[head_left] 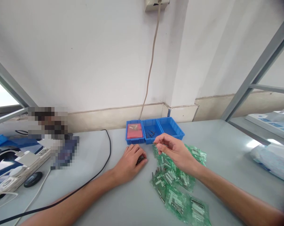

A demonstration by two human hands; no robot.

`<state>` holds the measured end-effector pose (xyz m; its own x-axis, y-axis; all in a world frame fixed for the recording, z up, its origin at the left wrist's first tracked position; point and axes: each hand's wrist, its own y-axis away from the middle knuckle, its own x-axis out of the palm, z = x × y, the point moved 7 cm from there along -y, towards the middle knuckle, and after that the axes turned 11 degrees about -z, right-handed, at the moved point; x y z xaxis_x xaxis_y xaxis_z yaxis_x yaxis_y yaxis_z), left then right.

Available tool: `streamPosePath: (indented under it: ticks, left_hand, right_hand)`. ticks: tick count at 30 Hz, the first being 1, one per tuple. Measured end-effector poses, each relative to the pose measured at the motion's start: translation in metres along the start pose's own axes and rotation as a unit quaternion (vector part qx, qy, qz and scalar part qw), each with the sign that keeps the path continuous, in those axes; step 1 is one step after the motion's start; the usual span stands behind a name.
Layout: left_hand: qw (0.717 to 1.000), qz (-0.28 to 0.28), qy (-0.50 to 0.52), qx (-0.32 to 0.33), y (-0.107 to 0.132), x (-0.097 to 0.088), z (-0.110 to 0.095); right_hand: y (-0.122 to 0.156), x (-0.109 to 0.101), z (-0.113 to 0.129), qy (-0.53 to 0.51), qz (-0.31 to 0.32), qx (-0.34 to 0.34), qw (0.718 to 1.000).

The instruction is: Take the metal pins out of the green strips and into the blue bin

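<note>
My left hand (pixel 132 160) rests on the table, its fingers curled around a small heap of dark metal pins (pixel 140 159). My right hand (pixel 171 149) is raised in front of the blue bins, thumb and fingertips pinched on a small metal pin (pixel 155 143); most of it is hidden by the fingers. Several similar pins (pixel 150 134) lie loose in the middle blue bin (pixel 153 124). Beneath and beside my right hand, clear green plastic bags (pixel 177 201) holding metal pins and white pieces are spread over the table.
The left blue bin (pixel 126 133) holds a red packet (pixel 134 131); another blue bin (pixel 171 127) adjoins on the right. A black cable (pixel 95 175) crosses the left side. Power strips (pixel 22 174) and a black mouse (pixel 33 179) lie left. A plastic-wrapped bundle (pixel 273 160) sits far right.
</note>
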<state>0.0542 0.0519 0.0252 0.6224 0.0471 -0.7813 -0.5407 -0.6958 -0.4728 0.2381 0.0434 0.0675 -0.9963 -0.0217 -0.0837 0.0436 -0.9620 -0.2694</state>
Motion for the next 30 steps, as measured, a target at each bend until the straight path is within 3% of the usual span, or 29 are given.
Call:
streamPosePath:
  ticks: [7,13,20,30]
  left_hand:
    - [1.000,0.007,0.005,0.002,-0.001,0.000,0.000]
    - [1.000,0.006,0.005,-0.001,0.001,0.001,0.001]
    - [1.000,0.009,0.006,-0.004,0.000,0.001,0.001]
    - [1.000,0.010,0.010,-0.002,0.000,0.000,0.000]
  right_hand:
    - [0.000,0.003,-0.018,-0.160,0.011,0.140,0.977]
    - [0.001,0.006,-0.016,-0.248,0.030,0.157,0.955]
    - [0.002,0.004,-0.013,-0.152,0.026,0.105,0.982]
    - [-0.006,-0.013,-0.012,0.034,-0.067,-0.002,0.997]
